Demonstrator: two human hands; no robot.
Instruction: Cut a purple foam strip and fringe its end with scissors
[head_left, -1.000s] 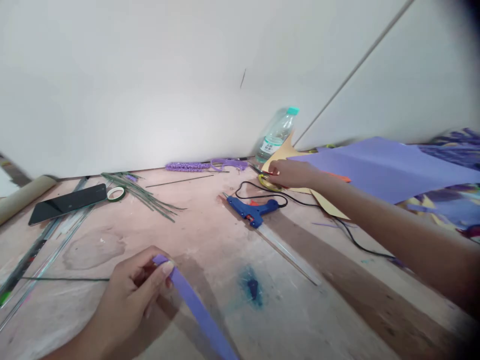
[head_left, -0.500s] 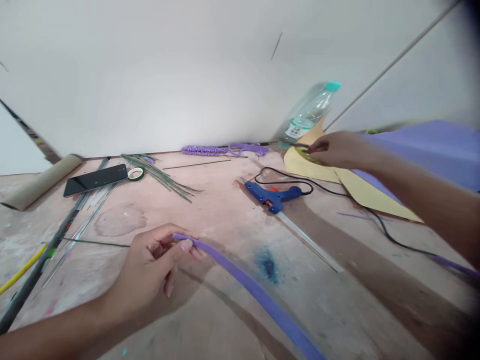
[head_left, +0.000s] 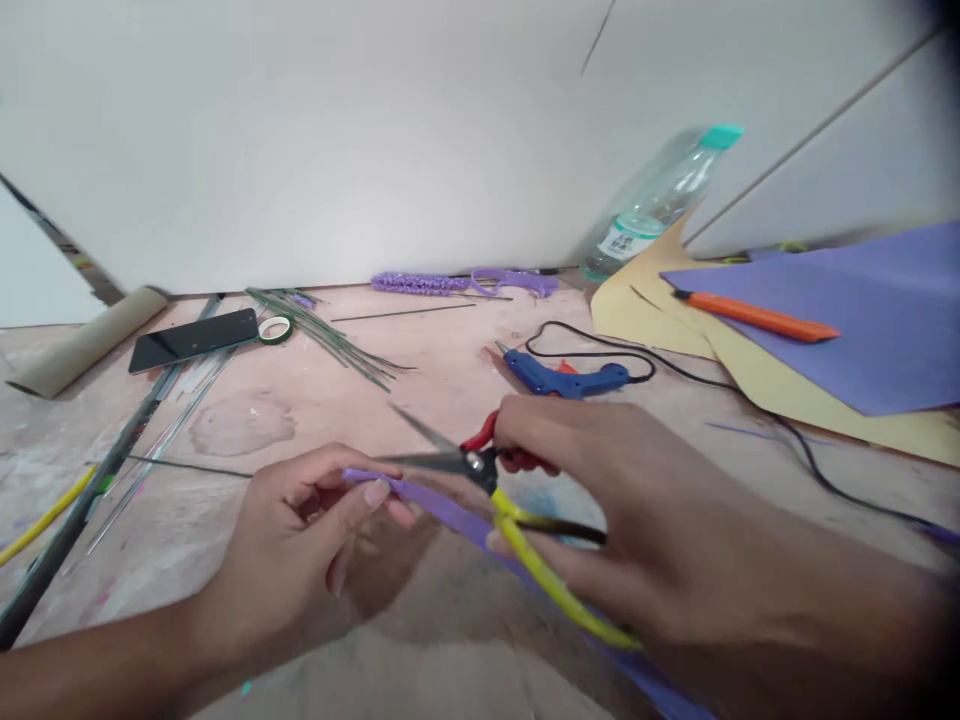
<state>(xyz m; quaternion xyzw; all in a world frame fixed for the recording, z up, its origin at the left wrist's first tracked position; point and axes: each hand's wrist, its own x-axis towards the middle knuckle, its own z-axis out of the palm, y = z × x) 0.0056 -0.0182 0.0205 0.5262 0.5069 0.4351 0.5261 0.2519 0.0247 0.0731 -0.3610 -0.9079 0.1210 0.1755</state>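
My left hand (head_left: 315,530) pinches the end of a long purple paper strip (head_left: 442,502) between thumb and fingers, low over the wooden table (head_left: 420,390). My right hand (head_left: 645,520) grips a pair of scissors (head_left: 487,475) with one red and one yellow handle. The scissors' blades are parted and point left, right beside the held end of the strip. The strip runs back under my right hand toward the lower right.
A blue glue gun (head_left: 566,378) with a black cord lies behind the hands. A plastic bottle (head_left: 660,205) leans on the wall. Purple paper sheet (head_left: 847,320) with an orange pen (head_left: 754,315) lies on tan paper at right. Phone (head_left: 193,338), tape roll (head_left: 274,328), green wires (head_left: 330,345) and cardboard tube (head_left: 86,340) lie at left.
My right hand left the tan paper at the back right and came to the strip, now holding the scissors. My left hand has kept hold of the strip's end.
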